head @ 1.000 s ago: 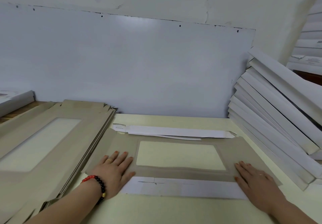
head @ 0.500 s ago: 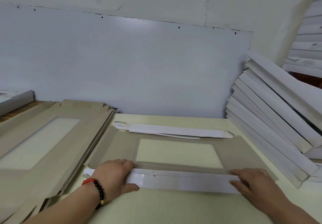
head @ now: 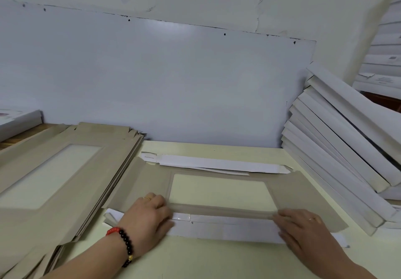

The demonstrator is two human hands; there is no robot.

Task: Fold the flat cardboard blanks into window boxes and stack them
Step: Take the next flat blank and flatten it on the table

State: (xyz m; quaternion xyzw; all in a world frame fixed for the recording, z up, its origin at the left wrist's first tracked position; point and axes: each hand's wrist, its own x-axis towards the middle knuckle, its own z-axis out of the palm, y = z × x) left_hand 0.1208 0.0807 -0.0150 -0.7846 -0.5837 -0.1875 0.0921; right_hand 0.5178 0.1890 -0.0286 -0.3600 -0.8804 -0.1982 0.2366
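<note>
A flat grey cardboard blank (head: 288, 189) with a clear window lies on the table in front of me. Its white far flap (head: 217, 163) is folded over along the back edge. The white near flap (head: 227, 228) is raised along its crease and folded toward the window. My left hand (head: 145, 218), wearing a bead bracelet, curls its fingers over the flap's left end with the thumb on the white side. My right hand (head: 303, 228) lies with straight fingers on the flap's right end.
A thick pile of flat grey blanks (head: 43, 213) fills the left side. Several folded white boxes (head: 338, 148) lean in a stack at the right, against the wall. A white box (head: 17, 120) sits at the far left. The pale table (head: 217, 261) edge is near me.
Both hands slid back from the grey panel to the near flap, lifted it and folded it toward the window. The blank itself stayed in place.
</note>
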